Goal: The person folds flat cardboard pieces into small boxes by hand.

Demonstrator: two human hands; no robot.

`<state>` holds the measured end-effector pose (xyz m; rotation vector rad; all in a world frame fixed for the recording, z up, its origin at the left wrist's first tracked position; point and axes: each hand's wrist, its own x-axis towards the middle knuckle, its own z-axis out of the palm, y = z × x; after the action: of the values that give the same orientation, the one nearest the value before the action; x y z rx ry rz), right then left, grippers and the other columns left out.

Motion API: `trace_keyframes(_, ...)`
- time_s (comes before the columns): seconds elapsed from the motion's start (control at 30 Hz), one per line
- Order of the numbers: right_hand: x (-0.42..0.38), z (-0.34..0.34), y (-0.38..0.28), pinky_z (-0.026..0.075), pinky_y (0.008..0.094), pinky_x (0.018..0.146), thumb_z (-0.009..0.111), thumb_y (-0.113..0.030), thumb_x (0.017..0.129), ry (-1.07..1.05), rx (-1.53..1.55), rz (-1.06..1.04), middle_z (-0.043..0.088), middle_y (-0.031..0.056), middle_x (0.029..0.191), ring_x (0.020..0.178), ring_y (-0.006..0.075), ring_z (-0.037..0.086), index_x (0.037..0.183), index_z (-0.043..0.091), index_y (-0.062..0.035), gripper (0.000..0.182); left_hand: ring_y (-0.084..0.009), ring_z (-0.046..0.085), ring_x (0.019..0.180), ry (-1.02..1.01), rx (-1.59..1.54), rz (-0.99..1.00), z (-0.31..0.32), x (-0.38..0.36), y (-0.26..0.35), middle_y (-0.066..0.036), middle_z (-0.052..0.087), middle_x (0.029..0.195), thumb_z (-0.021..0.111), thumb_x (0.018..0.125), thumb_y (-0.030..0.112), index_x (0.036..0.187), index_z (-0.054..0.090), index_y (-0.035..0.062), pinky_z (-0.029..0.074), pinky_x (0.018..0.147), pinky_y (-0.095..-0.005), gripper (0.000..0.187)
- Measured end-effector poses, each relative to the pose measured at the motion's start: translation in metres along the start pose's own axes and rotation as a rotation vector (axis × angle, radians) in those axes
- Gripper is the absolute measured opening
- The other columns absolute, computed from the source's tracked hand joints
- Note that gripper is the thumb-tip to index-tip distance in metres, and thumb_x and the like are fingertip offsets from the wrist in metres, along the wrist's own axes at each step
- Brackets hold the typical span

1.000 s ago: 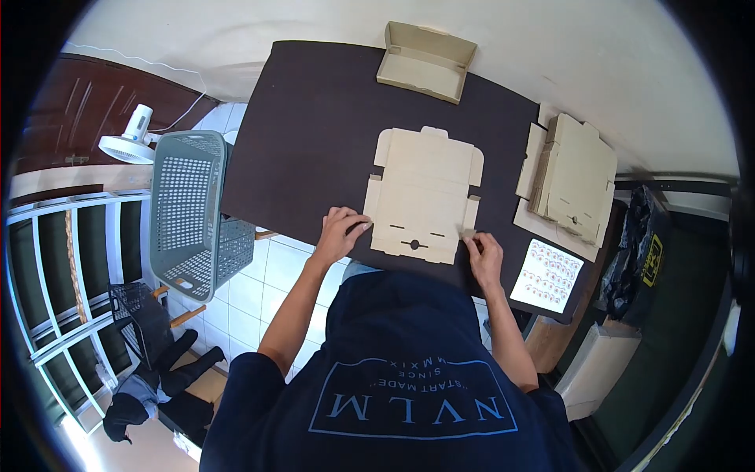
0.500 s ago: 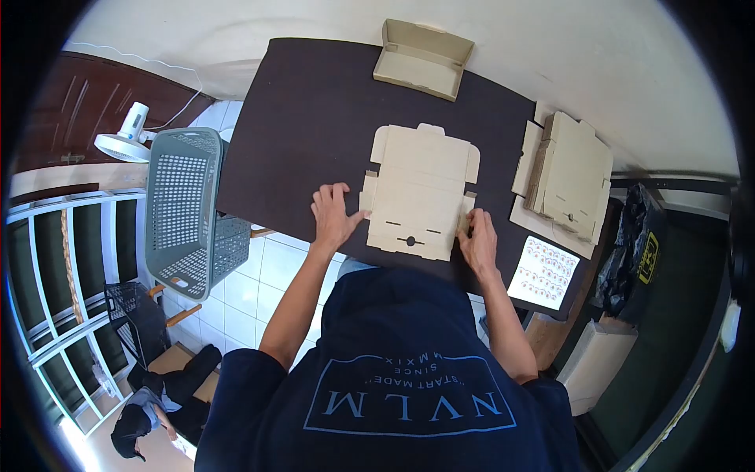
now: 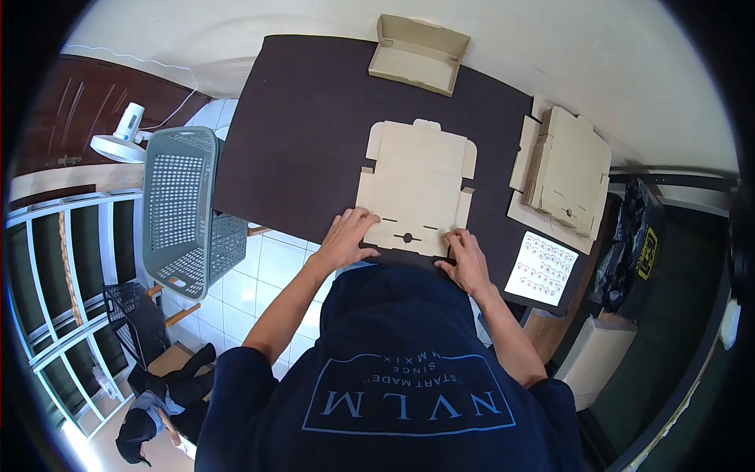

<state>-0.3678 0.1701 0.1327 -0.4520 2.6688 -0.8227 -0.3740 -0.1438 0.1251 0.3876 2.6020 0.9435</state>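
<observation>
A flat, unfolded cardboard box (image 3: 417, 177) lies on the dark table in front of me, with slots and a round hole near its closest edge. My left hand (image 3: 344, 240) grips its near left corner, fingertips on top and thumb at the near edge. At the near right corner, my right hand (image 3: 467, 263) has curled fingers on the cardboard and its thumb below the edge. The thumb tips are partly hard to make out. The side flaps lie nearly flat.
A folded open box (image 3: 417, 59) stands at the table's (image 3: 295, 118) far edge. Stacked flat cardboard boxes (image 3: 574, 165) and a printed sheet (image 3: 543, 269) lie on the right. Left are a grey plastic basket (image 3: 181, 212) and a fan (image 3: 122, 141). Another person (image 3: 153, 409) sits lower left.
Both hands have come nearer to my body, from the side flaps to the near corners of the cardboard. The right side flap, raised before, now lies flatter.
</observation>
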Motion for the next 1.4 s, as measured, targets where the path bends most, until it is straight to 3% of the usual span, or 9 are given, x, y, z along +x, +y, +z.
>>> trace_keyframes(0.2, -0.001, 0.026, 0.025, 0.049, 0.0435, 0.094, 0.08, -0.022, 0.079, 0.127, -0.022, -0.105, 0.06, 0.0134, 0.114, 0.108, 0.0334, 0.054, 0.102, 0.071, 0.0, 0.033, -0.0279, 0.05, 0.108, 0.011, 0.059, 0.079, 0.01, 0.007, -0.019, -0.009, 0.054, 0.114, 0.083, 0.078, 0.03, 0.101, 0.07, 0.0098, 0.039, 0.089, -0.0411, 0.033)
trace_keyframes(0.3, 0.008, 0.023, 0.022, 0.047, 0.0442, 0.09, 0.081, -0.026, 0.079, 0.085, -0.01, -0.024, 0.06, 0.0135, 0.111, 0.105, 0.0329, 0.054, 0.095, 0.073, -0.0008, 0.031, -0.0266, 0.049, 0.107, -0.024, 0.009, 0.06, 0.006, 0.017, -0.019, -0.008, 0.055, 0.111, 0.083, 0.077, 0.032, 0.091, 0.072, 0.0082, 0.037, 0.088, -0.0401, 0.03)
trace_keyframes(0.47, 0.038, 0.028, -0.007, 0.047, 0.0463, 0.087, 0.085, -0.036, 0.073, 0.103, -0.133, 0.059, 0.06, 0.0158, 0.104, 0.103, 0.0336, 0.056, 0.094, 0.071, -0.0003, 0.044, -0.0268, 0.047, 0.108, 0.065, 0.16, 0.094, 0.026, 0.043, 0.007, -0.007, 0.053, 0.104, 0.086, 0.069, 0.04, 0.081, 0.072, 0.0068, 0.034, 0.087, -0.0417, 0.038)
trace_keyframes(0.57, 0.055, 0.03, -0.005, 0.05, 0.0482, 0.084, 0.089, -0.04, 0.065, -0.024, -0.075, 0.156, 0.059, 0.0169, 0.108, 0.105, 0.0372, 0.058, 0.099, 0.07, 0.0009, 0.056, -0.0274, 0.045, 0.104, 0.094, 0.186, 0.018, 0.027, 0.051, 0.01, -0.007, 0.05, 0.104, 0.088, 0.065, 0.044, 0.09, 0.068, 0.008, 0.033, 0.084, -0.0417, 0.048)
trace_keyframes(0.7, 0.055, 0.026, -0.008, 0.052, 0.0487, 0.084, 0.09, -0.041, 0.064, 0.033, -0.138, 0.211, 0.059, 0.0169, 0.109, 0.104, 0.0368, 0.058, 0.103, 0.069, 0.0006, 0.061, -0.0278, 0.044, 0.1, 0.113, 0.237, -0.085, 0.023, 0.045, 0.012, -0.008, 0.047, 0.104, 0.089, 0.061, 0.046, 0.102, 0.062, 0.0106, 0.033, 0.082, -0.0419, 0.061)
trace_keyframes(0.8, 0.05, 0.019, -0.002, 0.053, 0.049, 0.084, 0.09, -0.042, 0.063, 0.039, -0.133, 0.219, 0.058, 0.0166, 0.11, 0.103, 0.0367, 0.059, 0.109, 0.066, 0.0011, 0.068, -0.0286, 0.042, 0.099, 0.133, 0.212, -0.04, 0.024, 0.042, 0.004, -0.009, 0.044, 0.105, 0.089, 0.063, 0.048, 0.094, 0.057, 0.013, 0.033, 0.082, -0.0411, 0.057)
trace_keyframes(1.0, 0.04, 0.015, 0.016, 0.053, 0.0479, 0.084, 0.091, -0.032, 0.064, 0.025, -0.055, 0.229, 0.056, 0.0155, 0.107, 0.101, 0.0372, 0.06, 0.108, 0.062, 0.0004, 0.062, -0.0282, 0.044, 0.099, 0.021, 0.121, 0.014, 0.009, 0.038, -0.008, -0.008, 0.047, 0.104, 0.088, 0.068, 0.036, 0.095, 0.057, 0.0138, 0.036, 0.082, -0.0402, 0.047)
trace_keyframes(1.07, 0.044, 0.004, 0.018, 0.052, 0.0462, 0.08, 0.091, -0.022, 0.067, -0.091, 0.092, 0.267, 0.054, 0.0145, 0.103, 0.096, 0.0354, 0.061, 0.095, 0.056, -0.0016, 0.049, -0.0282, 0.045, 0.099, 0.015, 0.096, 0.037, 0.007, 0.038, -0.015, -0.007, 0.047, 0.103, 0.088, 0.068, 0.033, 0.095, 0.058, 0.0132, 0.037, 0.082, -0.0408, 0.045)
trace_keyframes(1.4, 0.034, -0.002, 0.022, 0.051, 0.0458, 0.085, 0.087, -0.009, 0.071, -0.132, 0.181, 0.256, 0.053, 0.0134, 0.103, 0.099, 0.0358, 0.059, 0.096, 0.057, -0.0021, 0.04, -0.0303, 0.048, 0.103, -0.078, -0.001, 0.078, -0.003, 0.039, -0.025, -0.008, 0.048, 0.106, 0.089, 0.069, 0.026, 0.098, 0.063, 0.0119, 0.041, 0.088, -0.0409, 0.041)
